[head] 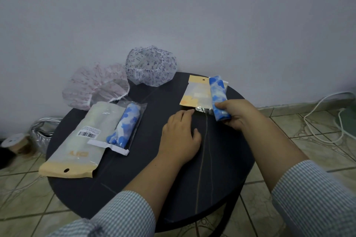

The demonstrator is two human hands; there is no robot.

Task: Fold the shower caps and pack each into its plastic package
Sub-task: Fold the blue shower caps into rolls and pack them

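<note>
Right hand grips folded blue cap over clear package, far right of tabletop; left hand flat, relaxed, fingertips at bag mouth. Pin mouth open, keep roll tight, slide in lengthwise

Round dark bench with thin pale scratch lines along its top, against a plain pale wall. Beige tiled floor below. White cable looped across the tiles at the right. Crumpled silvery bag on the floor at the left, just beside a tape roll.
</note>
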